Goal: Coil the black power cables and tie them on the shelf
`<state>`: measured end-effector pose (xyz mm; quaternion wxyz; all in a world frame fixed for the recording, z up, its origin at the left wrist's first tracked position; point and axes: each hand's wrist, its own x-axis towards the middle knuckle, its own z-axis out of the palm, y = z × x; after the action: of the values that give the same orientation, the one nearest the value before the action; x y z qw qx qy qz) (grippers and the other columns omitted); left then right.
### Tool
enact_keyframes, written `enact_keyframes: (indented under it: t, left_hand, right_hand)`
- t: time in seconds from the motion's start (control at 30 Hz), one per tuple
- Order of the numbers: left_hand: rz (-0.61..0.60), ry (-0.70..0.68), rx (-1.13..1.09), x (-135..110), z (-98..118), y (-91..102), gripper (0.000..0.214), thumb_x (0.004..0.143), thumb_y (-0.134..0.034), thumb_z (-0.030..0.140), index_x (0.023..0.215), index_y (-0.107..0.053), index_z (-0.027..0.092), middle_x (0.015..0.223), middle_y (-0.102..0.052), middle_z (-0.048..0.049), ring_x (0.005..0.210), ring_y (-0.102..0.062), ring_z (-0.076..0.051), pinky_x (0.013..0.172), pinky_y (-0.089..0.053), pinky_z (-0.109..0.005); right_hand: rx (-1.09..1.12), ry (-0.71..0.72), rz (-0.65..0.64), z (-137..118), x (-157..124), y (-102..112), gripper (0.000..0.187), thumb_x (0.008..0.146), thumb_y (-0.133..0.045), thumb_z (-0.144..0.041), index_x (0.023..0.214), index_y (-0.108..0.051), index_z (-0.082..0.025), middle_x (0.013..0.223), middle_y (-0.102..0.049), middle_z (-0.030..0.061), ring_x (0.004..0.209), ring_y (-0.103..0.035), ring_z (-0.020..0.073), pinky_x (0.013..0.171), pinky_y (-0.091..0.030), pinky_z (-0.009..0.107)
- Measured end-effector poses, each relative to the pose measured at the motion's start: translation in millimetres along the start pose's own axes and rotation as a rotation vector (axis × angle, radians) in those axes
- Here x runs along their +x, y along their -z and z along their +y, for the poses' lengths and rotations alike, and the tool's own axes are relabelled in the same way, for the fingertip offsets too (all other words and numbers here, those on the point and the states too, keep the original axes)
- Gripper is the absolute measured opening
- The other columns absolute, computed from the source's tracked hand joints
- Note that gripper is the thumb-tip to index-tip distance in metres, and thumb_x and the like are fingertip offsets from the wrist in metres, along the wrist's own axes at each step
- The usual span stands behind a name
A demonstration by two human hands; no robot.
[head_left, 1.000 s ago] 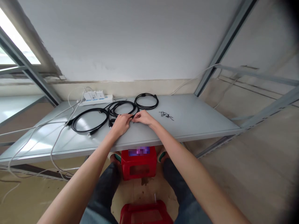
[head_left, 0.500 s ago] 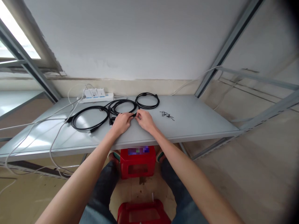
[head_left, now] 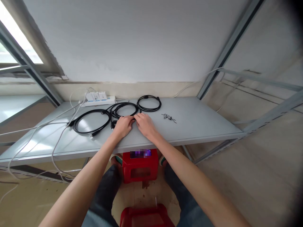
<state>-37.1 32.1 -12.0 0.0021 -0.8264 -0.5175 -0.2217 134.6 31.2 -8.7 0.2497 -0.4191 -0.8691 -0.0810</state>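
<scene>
A black coiled cable [head_left: 137, 109] lies on the grey metal shelf [head_left: 189, 124], its near side under my fingers. My left hand [head_left: 124, 126] is closed at the front of this coil, fingers bent round the cable. Beside it, nearly touching, my right hand [head_left: 145, 125] is closed on the same part, with its fingertips hidden behind the knuckles. A black connector [head_left: 113, 124] shows just left of my left hand. Further left lies a larger black cable coil [head_left: 75, 127]. Behind my right hand rests a smaller black cable coil [head_left: 149, 110].
Several thin black ties [head_left: 169, 118] lie right of my right hand. A white power strip [head_left: 99, 101] with plugged-in adapters stands against the wall, and white cords [head_left: 55, 142] hang over the shelf's left front edge. A red stool [head_left: 140, 171] is below.
My right hand has shifted slightly left, closer to my left hand, and turned so its fingers fold over the cable. My left hand stays in almost the same place.
</scene>
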Motion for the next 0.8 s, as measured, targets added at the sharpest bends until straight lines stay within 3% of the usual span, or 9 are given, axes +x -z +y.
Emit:
enact_keyframes:
  t: [0.13, 0.27, 0.4, 0.5, 0.8]
  left_hand:
    - [-0.003, 0.007, -0.022, -0.1, -0.7, -0.1, 0.037, 0.102, -0.045, 0.023, 0.126, -0.073, 0.024, 0.120, -0.077, -0.0100, 0.111, -0.071, -0.028, 0.096, -0.050, -0.037]
    - [0.007, 0.019, -0.034, -0.7, -1.6, -0.5, 0.040, 0.103, -0.043, 0.024, 0.130, -0.072, 0.022, 0.121, -0.076, -0.0112, 0.112, -0.070, -0.029, 0.096, -0.050, -0.038]
    - [0.015, 0.018, -0.041, -2.2, -1.2, 1.0, 0.040, 0.104, -0.042, 0.026, 0.132, -0.071, 0.022, 0.117, -0.076, -0.0115, 0.110, -0.070, -0.029, 0.095, -0.049, -0.038]
    - [0.015, 0.020, -0.043, -3.2, -0.1, 3.0, 0.041, 0.105, -0.041, 0.027, 0.131, -0.072, 0.023, 0.116, -0.076, -0.0113, 0.108, -0.070, -0.029, 0.093, -0.050, -0.038]
    - [-0.004, 0.011, 0.010, -2.7, -3.9, -1.3, 0.043, 0.104, -0.039, 0.024, 0.134, -0.070, 0.020, 0.120, -0.076, -0.0125, 0.111, -0.070, -0.029, 0.096, -0.050, -0.038]
  right_hand:
    - [0.159, -0.146, 0.034, 10.9, 4.7, -10.2, 0.006, 0.094, -0.065, -0.016, 0.089, -0.067, -0.019, 0.095, -0.070, 0.0085, 0.097, -0.057, 0.0257, 0.084, -0.042, 0.035]
    - [0.456, -0.288, 0.011, 21.8, 7.6, -15.4, 0.012, 0.091, -0.070, -0.020, 0.080, -0.071, -0.020, 0.083, -0.074, 0.0041, 0.087, -0.062, 0.0210, 0.079, -0.043, 0.030]
    - [0.713, -0.296, -0.018, 29.2, 7.7, -17.5, 0.026, 0.098, -0.061, -0.027, 0.079, -0.076, -0.018, 0.080, -0.076, 0.0031, 0.078, -0.067, 0.0174, 0.077, -0.045, 0.027]
    - [0.745, -0.309, -0.034, 31.6, 8.2, -19.9, 0.030, 0.098, -0.059, -0.028, 0.075, -0.076, -0.018, 0.077, -0.076, 0.0024, 0.078, -0.069, 0.0173, 0.077, -0.046, 0.026]
    - [0.749, -0.319, -0.060, 34.2, 7.7, -27.0, 0.019, 0.092, -0.072, -0.033, 0.082, -0.082, -0.021, 0.079, -0.078, 0.0023, 0.077, -0.069, 0.0169, 0.075, -0.046, 0.025]
